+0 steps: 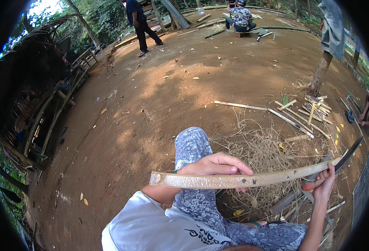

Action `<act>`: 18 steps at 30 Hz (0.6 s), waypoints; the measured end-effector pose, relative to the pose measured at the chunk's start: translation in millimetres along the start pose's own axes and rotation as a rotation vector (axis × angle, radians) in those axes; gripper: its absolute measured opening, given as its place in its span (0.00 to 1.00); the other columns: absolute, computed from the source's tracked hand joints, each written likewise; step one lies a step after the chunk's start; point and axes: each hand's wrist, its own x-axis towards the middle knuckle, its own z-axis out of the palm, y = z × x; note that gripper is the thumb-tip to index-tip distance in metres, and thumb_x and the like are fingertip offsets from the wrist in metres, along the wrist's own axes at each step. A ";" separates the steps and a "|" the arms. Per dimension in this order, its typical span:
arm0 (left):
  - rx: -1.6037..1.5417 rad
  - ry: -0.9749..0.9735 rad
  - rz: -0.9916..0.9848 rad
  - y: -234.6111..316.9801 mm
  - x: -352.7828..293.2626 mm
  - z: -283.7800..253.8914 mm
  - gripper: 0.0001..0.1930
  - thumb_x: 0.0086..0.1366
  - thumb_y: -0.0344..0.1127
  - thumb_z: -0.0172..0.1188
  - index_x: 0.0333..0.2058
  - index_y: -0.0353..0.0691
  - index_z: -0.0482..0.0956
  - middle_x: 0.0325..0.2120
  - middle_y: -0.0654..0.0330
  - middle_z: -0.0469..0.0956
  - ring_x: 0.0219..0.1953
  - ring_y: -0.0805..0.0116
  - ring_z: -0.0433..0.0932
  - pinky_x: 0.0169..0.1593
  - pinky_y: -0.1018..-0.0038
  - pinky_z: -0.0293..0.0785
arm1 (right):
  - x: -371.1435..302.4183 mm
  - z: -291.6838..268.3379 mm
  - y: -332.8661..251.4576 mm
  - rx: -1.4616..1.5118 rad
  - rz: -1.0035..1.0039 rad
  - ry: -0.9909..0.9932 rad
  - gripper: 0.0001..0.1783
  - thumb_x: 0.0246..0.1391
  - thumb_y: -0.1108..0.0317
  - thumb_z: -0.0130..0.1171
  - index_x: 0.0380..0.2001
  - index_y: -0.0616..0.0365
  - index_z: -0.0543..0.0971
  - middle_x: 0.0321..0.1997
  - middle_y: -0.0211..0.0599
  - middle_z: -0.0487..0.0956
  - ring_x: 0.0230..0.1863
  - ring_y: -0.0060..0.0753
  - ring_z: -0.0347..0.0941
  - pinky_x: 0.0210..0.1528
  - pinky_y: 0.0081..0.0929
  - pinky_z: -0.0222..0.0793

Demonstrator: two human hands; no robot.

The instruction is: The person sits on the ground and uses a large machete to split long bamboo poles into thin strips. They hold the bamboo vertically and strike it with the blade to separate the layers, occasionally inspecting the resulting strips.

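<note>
A long, pale bamboo strip (205, 181) lies crosswise in front of my body, bowed slightly upward to the right. My left hand (218, 164) is behind its middle, index finger stretched out to the right and one fingertip showing below the strip. Toward the right end, my right hand (326, 180) is closed, its fingers over the strip. A tool with a reddish handle (307, 186) is against that hand's thumb, its grey part partly hidden behind the strip. Beyond the fingers a dark, narrow length (351, 154) sticks out; whether it is blade or bamboo, I cannot tell.
Thin shavings (259, 163) are heaped beside my knee (192, 144). Split bamboo pieces (314, 111) lie by a post (320, 73) with cloth on it. One person (140, 25) stands far off, another (241, 19) sits, and a hand (362, 119) shows at right.
</note>
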 end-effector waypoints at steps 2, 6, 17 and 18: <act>-0.291 -0.061 -0.084 4.2 -16.9 4.9 0.30 0.75 0.43 0.49 0.65 0.24 0.59 0.49 0.46 0.77 0.49 0.56 0.82 0.51 0.69 0.80 | 4.7 9.9 7.4 -0.048 0.009 -0.026 0.17 0.57 0.55 0.61 0.22 0.42 0.64 0.16 0.14 0.55 0.17 0.15 0.52 0.22 0.19 0.52; -0.102 -0.062 -0.175 9.7 -47.6 8.2 0.34 0.75 0.44 0.50 0.67 0.23 0.54 0.51 0.49 0.75 0.47 0.61 0.81 0.49 0.71 0.79 | 14.8 41.6 23.9 -0.094 0.023 -0.088 0.16 0.59 0.55 0.60 0.24 0.43 0.65 0.17 0.14 0.55 0.19 0.13 0.53 0.22 0.19 0.49; 0.464 0.475 -0.413 -13.7 -107.4 37.1 0.14 0.76 0.38 0.46 0.49 0.34 0.72 0.32 0.65 0.73 0.31 0.76 0.72 0.36 0.74 0.73 | 29.1 149.3 98.8 -0.290 0.084 -0.372 0.19 0.60 0.54 0.62 0.21 0.44 0.66 0.16 0.17 0.60 0.16 0.15 0.54 0.20 0.20 0.48; 0.520 0.508 -0.401 -16.9 -110.0 37.3 0.13 0.75 0.38 0.46 0.48 0.35 0.73 0.31 0.65 0.73 0.30 0.77 0.72 0.36 0.74 0.73 | 27.4 153.9 101.6 -0.324 0.093 -0.398 0.19 0.60 0.54 0.61 0.20 0.43 0.66 0.16 0.17 0.60 0.16 0.15 0.54 0.19 0.20 0.48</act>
